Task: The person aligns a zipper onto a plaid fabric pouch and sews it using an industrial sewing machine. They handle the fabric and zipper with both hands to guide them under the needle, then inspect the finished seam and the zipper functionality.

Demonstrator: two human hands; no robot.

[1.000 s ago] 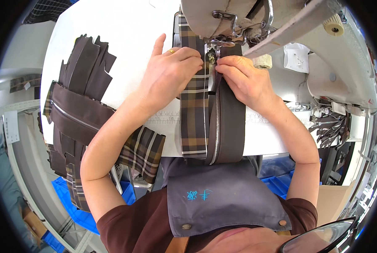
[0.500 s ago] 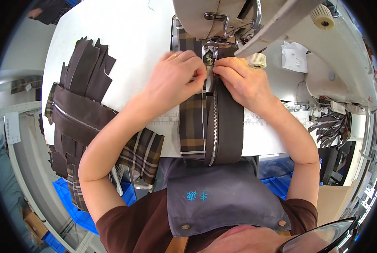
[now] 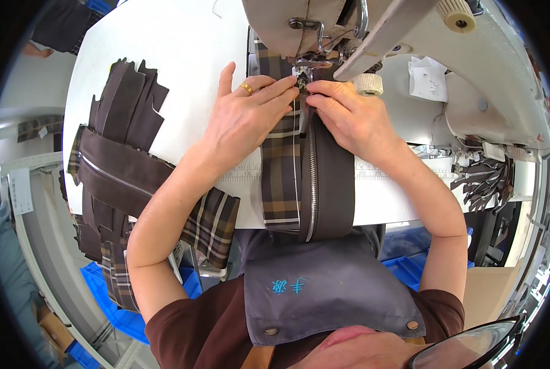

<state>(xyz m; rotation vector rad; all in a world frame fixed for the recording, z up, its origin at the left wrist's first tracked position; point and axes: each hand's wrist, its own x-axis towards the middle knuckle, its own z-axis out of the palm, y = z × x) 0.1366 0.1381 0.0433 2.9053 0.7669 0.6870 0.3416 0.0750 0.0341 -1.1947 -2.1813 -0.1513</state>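
Observation:
Under the sewing machine lies a strip of brown plaid fabric joined to a dark brown piece, with a metal zipper running lengthwise between them. My left hand rests on the plaid side, its fingers stretched out and their tips beside the presser foot. On the other side of the foot, my right hand has its thumb and fingers pinched together at the upper end of the zipper. Those fingertips cover the spot they hold. The zippered piece hangs over the table's near edge.
Dark cut pieces and a zippered brown piece pile up on the left. A ruler strip crosses the white table. A bundle of dark strips sits right, and blue bins below. Another person's hand shows at top left.
My left hand has gone from a raised, curled pinch to lying with fingers extended on the fabric. My right hand has shifted slightly left, still pinching near the presser foot.

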